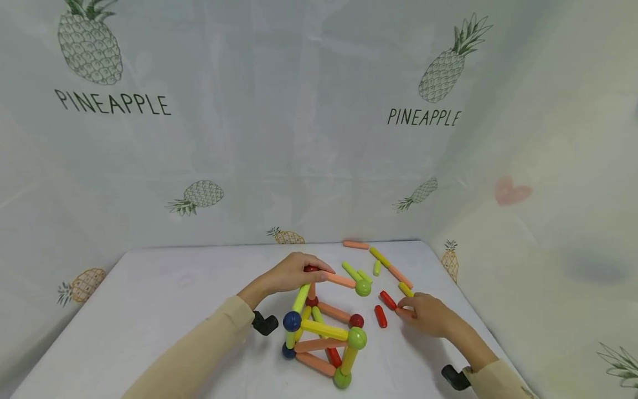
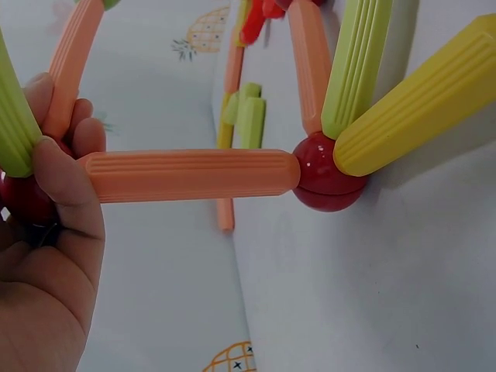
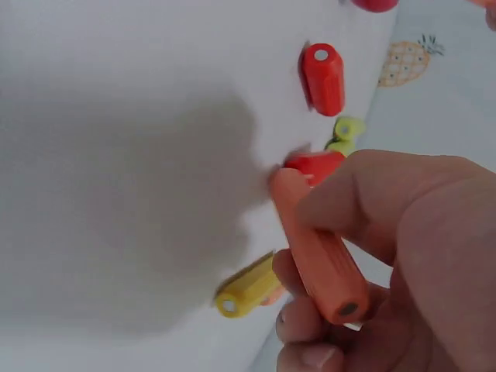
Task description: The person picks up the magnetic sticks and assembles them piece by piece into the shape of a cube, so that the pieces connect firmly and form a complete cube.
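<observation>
A frame of magnetic rods and balls stands on the table, with a blue ball [image 1: 292, 321] and a green ball [image 1: 357, 338] at its near upper corners. At the far upper corner my left hand [image 1: 299, 271] grips a red ball [image 2: 28, 198], its fingers also touching the orange rod [image 1: 341, 280] that ends in another green ball [image 1: 363, 287]. Below that grip, an upright orange rod [image 2: 194, 174] runs to a lower red ball [image 2: 329, 172]. Right of the frame, my right hand [image 1: 426, 315] pinches a loose orange rod [image 3: 322, 248] between thumb and fingers, just over the table.
Two short red rods [image 1: 381, 316] lie between the frame and my right hand. Farther back are green rods [image 1: 351, 271], yellow rods [image 1: 380, 257] and orange rods [image 1: 356, 244]. A pineapple-print cloth [image 1: 299, 138] hangs behind the white table [image 1: 189, 310].
</observation>
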Demonstrator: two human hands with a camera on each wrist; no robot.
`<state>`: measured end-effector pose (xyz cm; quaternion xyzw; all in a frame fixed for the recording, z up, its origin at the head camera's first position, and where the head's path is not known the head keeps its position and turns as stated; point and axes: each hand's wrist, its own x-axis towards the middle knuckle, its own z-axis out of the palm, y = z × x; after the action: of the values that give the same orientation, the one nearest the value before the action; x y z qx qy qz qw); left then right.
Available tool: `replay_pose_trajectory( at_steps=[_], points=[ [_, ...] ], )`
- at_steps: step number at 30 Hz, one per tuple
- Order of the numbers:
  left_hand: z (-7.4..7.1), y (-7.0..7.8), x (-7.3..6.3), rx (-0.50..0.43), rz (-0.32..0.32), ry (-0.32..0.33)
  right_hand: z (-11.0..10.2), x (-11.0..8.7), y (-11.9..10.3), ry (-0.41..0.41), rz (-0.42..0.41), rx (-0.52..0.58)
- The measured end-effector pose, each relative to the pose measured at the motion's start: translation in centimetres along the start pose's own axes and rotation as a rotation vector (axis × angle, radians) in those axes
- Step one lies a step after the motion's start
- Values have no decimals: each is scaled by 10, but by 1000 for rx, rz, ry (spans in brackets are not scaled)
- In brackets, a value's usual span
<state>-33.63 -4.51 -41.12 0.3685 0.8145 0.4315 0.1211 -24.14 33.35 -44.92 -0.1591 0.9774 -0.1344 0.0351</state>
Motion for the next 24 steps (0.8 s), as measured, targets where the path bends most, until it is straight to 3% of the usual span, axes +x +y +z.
replay_pose_trajectory(
  at_steps=[5,10,13,20,24],
  points=[
    [-2,2,-1,17,12,0,-4,-2,-12,-103,88,-28],
    [-1,3,-1,13,14,-2,3,-7,-7,-85,159,-7],
    [0,2,-1,6,9,-6,6,-12,-3,-65,163,88],
    [0,2,-1,23,12,-1,-6,-26,-16,38,30,342],
    [-1,3,-2,-3,-11,-6,-12,-32,-39,44,95,536]
  ],
)
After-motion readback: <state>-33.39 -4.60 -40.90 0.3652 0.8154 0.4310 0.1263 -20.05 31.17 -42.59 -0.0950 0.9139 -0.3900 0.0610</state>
